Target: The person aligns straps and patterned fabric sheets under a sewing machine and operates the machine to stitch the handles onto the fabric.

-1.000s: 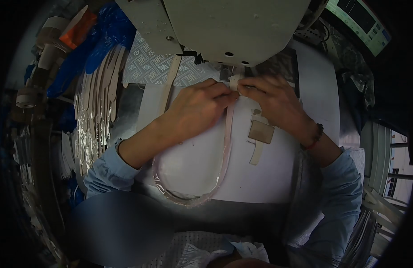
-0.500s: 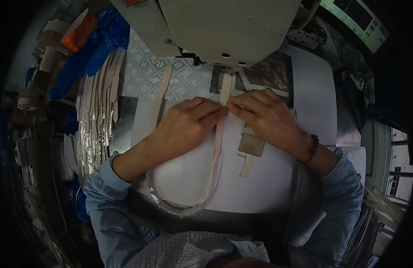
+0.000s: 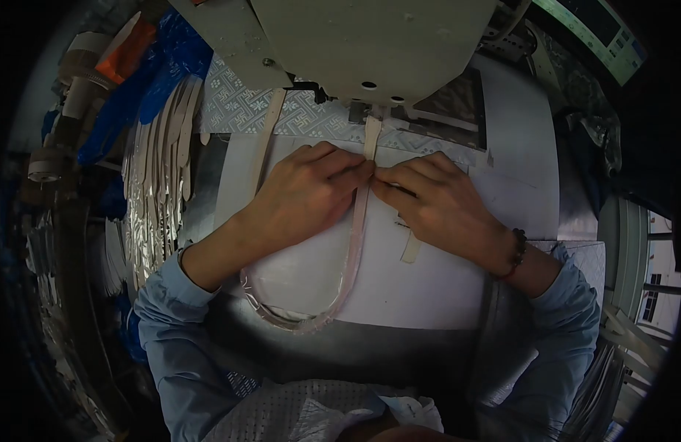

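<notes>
A pale, belt-like strap (image 3: pixel 361 214) with a clear plastic wrap loops across the white sheet (image 3: pixel 311 269). One end lies beneath the head of a sewing machine (image 3: pixel 370 51); the other end (image 3: pixel 274 110) rests farther left. My left hand (image 3: pixel 314 188) pinches the strap just in front of the machine, fingers closed on its left edge. From the right, my right hand (image 3: pixel 436 206) closes thumb and fingers on the same spot, its fingertips almost meeting the left ones. A short pale tab (image 3: pixel 410 248) shows below my right hand.
A bundle of plastic-wrapped straps (image 3: pixel 156 177) hangs at the left, beside a blue plastic bag (image 3: pixel 182 48). Grey patterned material (image 3: pixel 233 96) lies under the machine. A lit monitor (image 3: pixel 602 33) stands at upper right.
The white sheet and the strap have slid away from me, toward the machine, and the strap's loop has risen with them. A brown patch near my right hand is now hidden.
</notes>
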A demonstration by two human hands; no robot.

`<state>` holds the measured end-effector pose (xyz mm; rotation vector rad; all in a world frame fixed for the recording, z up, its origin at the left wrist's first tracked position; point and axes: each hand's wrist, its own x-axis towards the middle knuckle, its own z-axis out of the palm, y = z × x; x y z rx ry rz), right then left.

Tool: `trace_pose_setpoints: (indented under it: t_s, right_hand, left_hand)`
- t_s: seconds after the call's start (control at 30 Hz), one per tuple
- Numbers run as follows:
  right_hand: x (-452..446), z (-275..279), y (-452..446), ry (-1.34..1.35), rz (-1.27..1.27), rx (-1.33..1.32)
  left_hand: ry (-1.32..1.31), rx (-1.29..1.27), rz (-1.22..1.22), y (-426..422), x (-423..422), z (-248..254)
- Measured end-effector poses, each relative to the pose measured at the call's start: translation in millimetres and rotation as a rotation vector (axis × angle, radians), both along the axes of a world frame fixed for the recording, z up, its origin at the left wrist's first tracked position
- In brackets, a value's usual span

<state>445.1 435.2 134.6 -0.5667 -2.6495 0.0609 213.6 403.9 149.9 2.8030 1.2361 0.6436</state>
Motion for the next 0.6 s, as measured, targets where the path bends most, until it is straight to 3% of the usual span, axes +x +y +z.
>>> trace_pose_setpoints:
  t_s: [0.17, 0.27, 0.33, 0.37, 0.43, 0.6]
  right_hand:
    - [0.4, -2.8, -7.9, 0.014, -0.036, 0.044]
    - [-0.5, -6.3, -8.3, 0.058, -0.032, 0.013]
    - [-1.9, -8.6, -9.3, 0.095, -0.030, -0.028]
    - [-2.1, -9.2, -8.3, 0.083, -0.025, -0.025]
    - [-2.0, -8.8, -8.7, 0.074, -0.018, -0.013]
    - [2.4, -4.8, -10.9, 0.005, -0.035, -0.027]
  left_hand:
    - [-0.025, -0.184, -0.013, -16.7, -17.7, 16.3]
    - [-0.162, -0.295, 0.111, -37.8, -50.0, 24.0]
    - [-0.921, -0.554, 0.392, -50.3, -74.8, 12.3]
    - [-0.912, -0.549, 0.391, -52.6, -86.9, 11.6]
    - [-1.514, -0.812, 0.451, -53.8, -108.1, 11.7]
    - [-1.695, -0.914, 0.336, -33.0, -126.0, 0.4]
